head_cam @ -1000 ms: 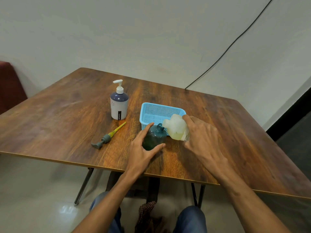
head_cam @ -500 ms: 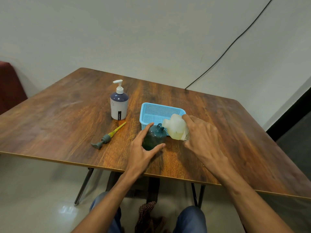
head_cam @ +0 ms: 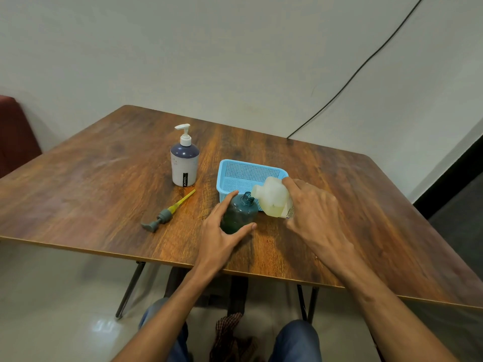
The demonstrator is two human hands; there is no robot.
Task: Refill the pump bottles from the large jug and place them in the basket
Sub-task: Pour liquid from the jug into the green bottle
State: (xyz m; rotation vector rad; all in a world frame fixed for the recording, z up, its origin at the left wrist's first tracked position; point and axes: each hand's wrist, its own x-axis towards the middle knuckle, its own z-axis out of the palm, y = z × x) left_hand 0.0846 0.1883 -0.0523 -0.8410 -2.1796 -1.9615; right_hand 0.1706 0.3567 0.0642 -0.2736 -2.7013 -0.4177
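Note:
A dark green bottle (head_cam: 240, 214) stands upright with its neck uncovered, near the table's front edge. My left hand (head_cam: 222, 235) grips its body from the left. My right hand (head_cam: 313, 212) holds a translucent jug (head_cam: 273, 201) of pale yellow liquid, tilted with its spout at the green bottle's neck. The grey pump head (head_cam: 167, 214) with a yellow tube lies on the table to the left. A white pump bottle (head_cam: 184, 162) with a dark top stands further back. The blue basket (head_cam: 235, 171) sits just behind the green bottle with nothing visible in it.
The wooden table (head_cam: 104, 178) has its front edge close to my knees. A black cable (head_cam: 366, 61) runs up the wall at the right. A dark red seat (head_cam: 13, 131) stands at the far left.

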